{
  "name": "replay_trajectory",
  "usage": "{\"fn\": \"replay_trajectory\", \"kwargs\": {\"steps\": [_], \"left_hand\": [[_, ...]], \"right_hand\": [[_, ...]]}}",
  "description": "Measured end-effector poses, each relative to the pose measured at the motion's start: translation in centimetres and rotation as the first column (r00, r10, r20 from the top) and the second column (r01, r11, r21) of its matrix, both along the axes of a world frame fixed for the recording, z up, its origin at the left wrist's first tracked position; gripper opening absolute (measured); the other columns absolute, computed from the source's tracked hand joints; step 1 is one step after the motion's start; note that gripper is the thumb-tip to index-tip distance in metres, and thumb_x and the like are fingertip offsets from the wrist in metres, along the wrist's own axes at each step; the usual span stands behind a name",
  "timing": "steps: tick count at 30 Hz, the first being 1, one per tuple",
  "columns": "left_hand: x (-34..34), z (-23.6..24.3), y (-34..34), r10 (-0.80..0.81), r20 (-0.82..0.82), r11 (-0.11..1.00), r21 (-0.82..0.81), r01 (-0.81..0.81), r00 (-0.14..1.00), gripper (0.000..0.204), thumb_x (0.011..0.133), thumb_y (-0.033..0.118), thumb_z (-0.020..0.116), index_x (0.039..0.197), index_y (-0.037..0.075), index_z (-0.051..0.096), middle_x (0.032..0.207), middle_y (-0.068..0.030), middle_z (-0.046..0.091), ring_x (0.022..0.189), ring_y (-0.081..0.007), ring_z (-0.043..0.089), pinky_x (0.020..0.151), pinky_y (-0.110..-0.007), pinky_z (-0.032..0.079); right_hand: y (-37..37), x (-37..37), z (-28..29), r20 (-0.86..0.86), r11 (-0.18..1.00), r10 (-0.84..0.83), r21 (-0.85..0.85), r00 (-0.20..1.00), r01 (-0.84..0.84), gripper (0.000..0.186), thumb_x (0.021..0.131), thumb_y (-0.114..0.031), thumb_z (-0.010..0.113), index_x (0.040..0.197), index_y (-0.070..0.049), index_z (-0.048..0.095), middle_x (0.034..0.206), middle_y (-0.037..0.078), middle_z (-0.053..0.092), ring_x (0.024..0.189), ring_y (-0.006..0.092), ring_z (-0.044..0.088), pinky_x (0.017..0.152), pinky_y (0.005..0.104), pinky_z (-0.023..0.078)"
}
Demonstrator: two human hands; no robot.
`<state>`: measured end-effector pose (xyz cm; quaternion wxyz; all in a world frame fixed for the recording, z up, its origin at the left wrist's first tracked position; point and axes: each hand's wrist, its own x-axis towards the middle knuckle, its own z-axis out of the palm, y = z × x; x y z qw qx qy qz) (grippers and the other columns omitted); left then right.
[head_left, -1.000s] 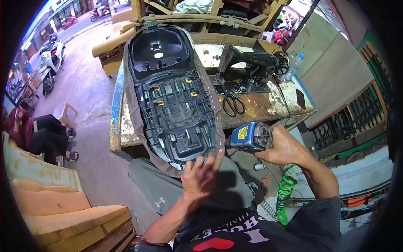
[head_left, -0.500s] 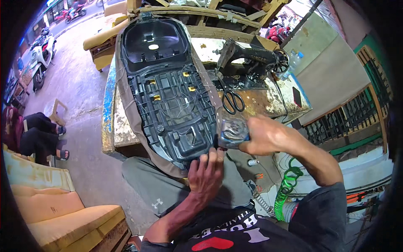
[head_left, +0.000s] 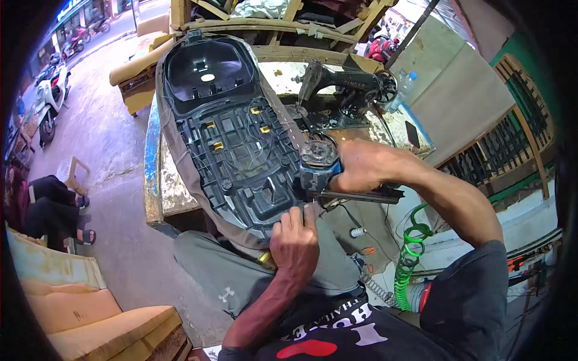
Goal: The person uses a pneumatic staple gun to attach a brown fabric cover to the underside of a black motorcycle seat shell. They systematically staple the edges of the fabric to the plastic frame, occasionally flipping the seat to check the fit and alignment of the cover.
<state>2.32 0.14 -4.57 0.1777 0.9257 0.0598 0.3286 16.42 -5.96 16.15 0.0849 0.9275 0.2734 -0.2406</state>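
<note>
Swung blue-and-black handheld stapler (head_left: 319, 162) over brown fabric seat cover (head_left: 185, 168) | now positioned at its edge | clamped in right grip (head_left: 367, 165) | beside left grip (head_left: 294, 240), closure untellable

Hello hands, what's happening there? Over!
Left hand on near end of seat. Right hand gripping blue tool at seat's right edge. Seat underside up. Tool hides part of that edge.

Lettering (head_left: 368, 334) marks black shirt (head_left: 388, 319) and sewing machine (head_left: 337, 79); grey trousers (head_left: 232, 268) bear 1 logo (head_left: 226, 295).
</note>
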Motion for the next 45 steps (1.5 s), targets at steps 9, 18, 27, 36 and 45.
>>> {"fn": "replay_trajectory", "kwargs": {"steps": [9, 18, 27, 36, 45], "left_hand": [[0.1, -0.2, -0.6, 0.013, 0.039, 0.999, -0.048, -0.011, 0.999, 0.013, 0.086, 0.011, 0.066, 0.093, 0.004, 0.073, 0.085, -0.0078, 0.055, 0.081, -0.0254, 0.058, 0.065, -0.039, 0.042], [-1.7, -0.2, 0.4, 0.069, -0.063, 0.995, 0.077, -0.064, 0.996, 0.040, 0.081, 0.022, 0.075, 0.117, 0.006, 0.073, 0.098, -0.0051, 0.062, 0.096, -0.0244, 0.059, 0.093, -0.045, 0.044], [-3.4, -0.6, 1.0, 0.164, 0.060, 0.986, -0.051, -0.161, 0.985, 0.030, 0.087, 0.031, 0.074, 0.112, 0.015, 0.077, 0.104, 0.0003, 0.065, 0.118, -0.0194, 0.053, 0.110, -0.056, 0.025], [-3.0, -1.8, 1.1, 0.106, 0.110, 0.993, -0.073, -0.098, 0.988, 0.034, 0.084, 0.025, 0.075, 0.114, 0.009, 0.075, 0.088, 0.0009, 0.058, 0.090, -0.0178, 0.057, 0.087, -0.043, 0.029], [-3.6, -1.1, 1.2, 0.080, 0.034, 0.994, -0.077, -0.077, 0.996, 0.031, 0.081, 0.027, 0.077, 0.108, 0.012, 0.075, 0.087, 0.0018, 0.057, 0.087, -0.0173, 0.057, 0.085, -0.041, 0.029]], "right_hand": [[0.6, -1.2, 0.3, -0.122, 0.989, -0.043, -0.147, 0.992, 0.024, 0.057, 0.080, -0.045, 0.068, 0.098, 0.009, 0.073, 0.092, 0.028, 0.074, 0.085, 0.0359, 0.074, 0.077, 0.0467, 0.057], [1.9, -2.1, 0.7, -0.123, 0.995, -0.023, -0.095, 0.992, 0.011, 0.042, 0.081, -0.027, 0.062, 0.094, 0.010, 0.075, 0.095, 0.031, 0.073, 0.087, 0.0380, 0.074, 0.079, 0.0471, 0.056], [-0.2, -2.1, 1.5, -0.132, 0.985, -0.170, -0.055, 0.977, 0.164, 0.038, 0.079, -0.036, 0.067, 0.070, 0.001, 0.072, 0.071, 0.012, 0.071, 0.068, 0.0225, 0.068, 0.065, 0.0402, 0.051], [1.8, -3.5, 1.7, -0.182, 0.965, -0.239, -0.155, 0.954, 0.212, 0.041, 0.077, -0.036, 0.069, 0.081, 0.004, 0.076, 0.075, 0.014, 0.074, 0.069, 0.0238, 0.069, 0.067, 0.0403, 0.054], [3.0, -1.6, -0.8, -0.267, 0.953, -0.242, -0.248, 0.933, 0.176, 0.038, 0.077, -0.035, 0.070, 0.084, 0.003, 0.074, 0.078, 0.013, 0.072, 0.074, 0.0250, 0.069, 0.071, 0.0412, 0.054]]}}
